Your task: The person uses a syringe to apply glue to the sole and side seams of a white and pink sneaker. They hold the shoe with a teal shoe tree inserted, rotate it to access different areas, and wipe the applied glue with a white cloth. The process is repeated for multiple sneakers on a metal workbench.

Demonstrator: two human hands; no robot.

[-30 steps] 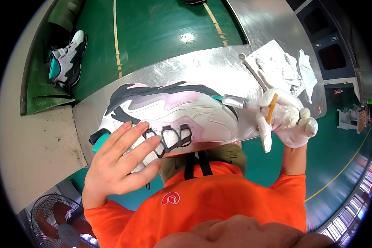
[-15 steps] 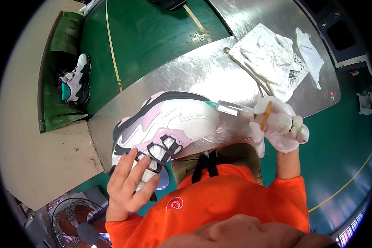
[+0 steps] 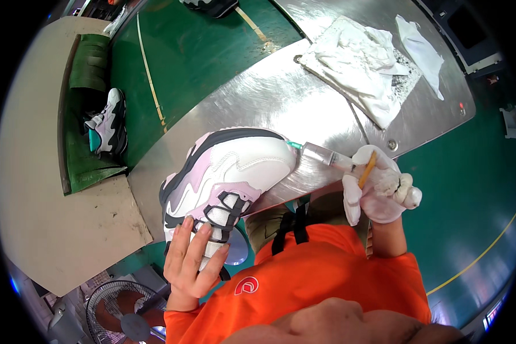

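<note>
A white, lilac and black sneaker (image 3: 241,160) lies on its side over the metal worktop (image 3: 258,97), toe to the right. My left hand (image 3: 192,261) grips it at the tongue and collar, fingers across the black straps. In a white glove, my right hand (image 3: 381,183) is closed round a clear syringe (image 3: 321,155) with a green tip. That tip touches, or nearly touches, the seam between the upper and the dark sole edge near the toe. A thin yellow-brown stick (image 3: 367,170) also sits between the gloved fingers.
Crumpled white cloths (image 3: 355,57) lie on a stained pad at the back right. On the left, a similar sneaker (image 3: 110,123) rests in a green holder (image 3: 89,69) by the green belt (image 3: 183,63). Below stands a fan (image 3: 133,324); a dark shoe (image 3: 211,6) is at the far edge.
The syringe tip has shifted slightly along the seam with my right hand. My left hand still holds the sneaker. The view has turned a little, and the far shoe shows more.
</note>
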